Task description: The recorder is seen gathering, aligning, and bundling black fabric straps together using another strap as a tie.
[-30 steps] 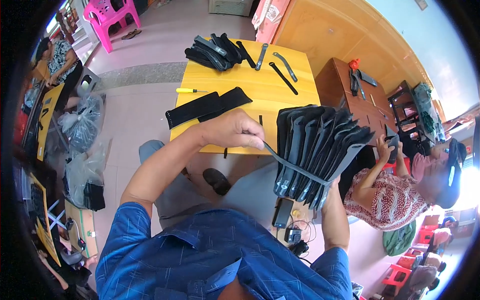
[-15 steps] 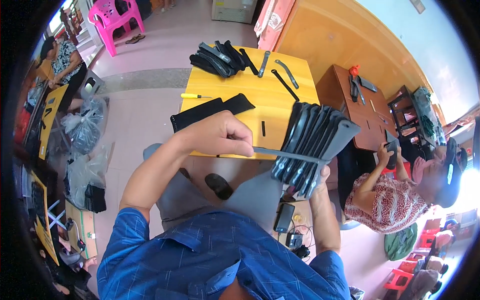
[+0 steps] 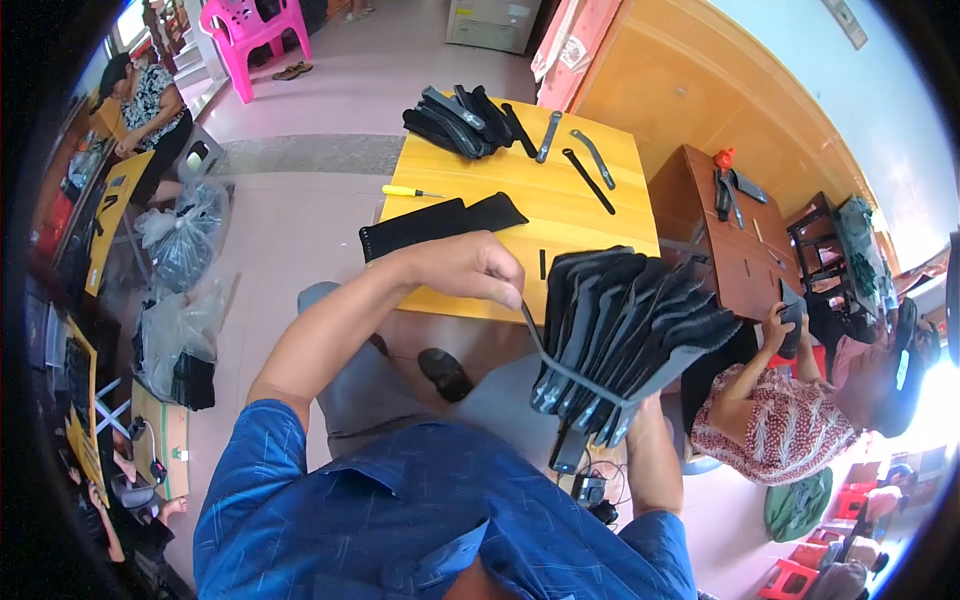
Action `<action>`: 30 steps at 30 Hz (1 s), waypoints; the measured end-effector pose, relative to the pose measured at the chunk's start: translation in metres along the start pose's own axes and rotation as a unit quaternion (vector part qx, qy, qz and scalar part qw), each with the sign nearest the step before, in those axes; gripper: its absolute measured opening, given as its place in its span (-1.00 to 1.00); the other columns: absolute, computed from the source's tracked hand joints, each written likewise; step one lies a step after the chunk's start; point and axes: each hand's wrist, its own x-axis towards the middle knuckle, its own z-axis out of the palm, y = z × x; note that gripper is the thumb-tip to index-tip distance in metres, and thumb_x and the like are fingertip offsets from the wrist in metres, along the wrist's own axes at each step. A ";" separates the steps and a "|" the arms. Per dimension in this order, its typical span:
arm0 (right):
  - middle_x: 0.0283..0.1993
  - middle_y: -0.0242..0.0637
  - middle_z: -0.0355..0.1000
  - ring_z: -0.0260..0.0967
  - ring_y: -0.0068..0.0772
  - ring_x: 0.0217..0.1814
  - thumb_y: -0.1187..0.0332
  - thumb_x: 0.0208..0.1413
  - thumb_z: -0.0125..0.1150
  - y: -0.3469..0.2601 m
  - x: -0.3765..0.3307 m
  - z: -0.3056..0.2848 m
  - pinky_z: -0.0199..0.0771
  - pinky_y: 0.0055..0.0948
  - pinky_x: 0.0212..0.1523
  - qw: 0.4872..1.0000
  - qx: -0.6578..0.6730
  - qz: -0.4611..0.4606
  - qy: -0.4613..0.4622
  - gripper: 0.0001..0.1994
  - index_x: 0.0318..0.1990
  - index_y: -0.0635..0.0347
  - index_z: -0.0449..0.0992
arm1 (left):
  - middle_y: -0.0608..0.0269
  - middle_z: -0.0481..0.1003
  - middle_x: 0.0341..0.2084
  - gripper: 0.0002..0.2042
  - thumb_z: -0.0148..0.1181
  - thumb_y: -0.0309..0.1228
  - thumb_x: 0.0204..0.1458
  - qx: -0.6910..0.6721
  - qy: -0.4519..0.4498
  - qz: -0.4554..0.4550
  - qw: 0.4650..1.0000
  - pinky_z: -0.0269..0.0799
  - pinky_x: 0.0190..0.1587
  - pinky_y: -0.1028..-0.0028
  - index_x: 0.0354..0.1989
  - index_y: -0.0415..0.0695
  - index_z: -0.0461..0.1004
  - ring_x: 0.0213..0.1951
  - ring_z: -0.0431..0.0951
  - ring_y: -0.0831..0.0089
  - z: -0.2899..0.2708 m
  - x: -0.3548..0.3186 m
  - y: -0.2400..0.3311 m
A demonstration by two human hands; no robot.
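A thick stack of black and grey padded fabric pieces [image 3: 625, 325] is held up in front of me, just off the table's near right edge. A narrow grey strap [image 3: 562, 368] crosses the stack's lower part. My left hand [image 3: 478, 265] is closed, pinching the strap's free end between thumb and fingers to the left of the stack. Behind the stack's lower right side is my right hand [image 3: 648, 408], supporting it; most of its fingers are hidden. Beyond my left hand, two flat black fabric pieces [image 3: 415, 230] lie on the yellow table [image 3: 480, 170].
A yellow-handled screwdriver [image 3: 402, 191], a heap of black and grey pieces [image 3: 455, 125] and several loose straps [image 3: 588, 180] lie on the table. A brown table [image 3: 745, 240] stands to the right, where a person [image 3: 775, 415] handles a dark piece. Plastic bags [image 3: 185, 240] rest at left.
The stack has tilted and fanned out, now showing more of its upper edges. My left hand has shifted slightly right and down, and the strap slopes more steeply. The view has shifted a little.
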 end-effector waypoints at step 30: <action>0.01 -0.03 0.50 0.52 0.05 -0.04 0.12 -0.48 0.49 -0.027 0.022 0.061 0.51 -0.13 0.01 0.638 -0.743 0.164 -0.120 -0.22 0.07 0.17 0.46 | 0.38 0.54 -0.45 -0.86 0.22 -0.40 0.02 0.598 0.304 0.368 0.644 0.49 -0.35 0.45 -0.23 0.01 0.59 -0.41 0.59 0.37 -0.059 0.050 0.077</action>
